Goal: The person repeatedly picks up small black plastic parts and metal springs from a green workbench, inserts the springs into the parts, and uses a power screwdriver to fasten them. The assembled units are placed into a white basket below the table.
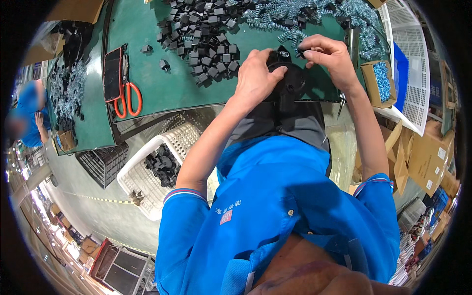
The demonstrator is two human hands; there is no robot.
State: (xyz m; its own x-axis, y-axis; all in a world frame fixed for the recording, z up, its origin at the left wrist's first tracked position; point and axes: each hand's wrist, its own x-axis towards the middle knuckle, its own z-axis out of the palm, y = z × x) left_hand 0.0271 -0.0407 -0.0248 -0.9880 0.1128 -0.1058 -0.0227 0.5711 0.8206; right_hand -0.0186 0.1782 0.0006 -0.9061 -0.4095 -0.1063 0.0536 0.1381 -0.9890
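At the front edge of the green table, a black plastic part (293,81) with a rounded body sticks out over the edge. My left hand (256,76) is closed on its left side, thumb on top and fingertips behind. A small coil spring (283,54) shows in the upper end of this part. Just to the right, my right hand (330,58) pinches a small black piece (300,52) between thumb and forefinger; its shape is mostly covered. Beyond my hands lie a heap of black plastic blocks (212,51) and a pile of bluish coil springs (275,19).
An electric screwdriver (350,46) hangs right of my right hand, beside a box of small blue screws (381,81). Orange-handled scissors (129,98) and a phone (113,73) lie left. Below stands a white basket (137,169) of black parts. Another person (33,115) sits far left.
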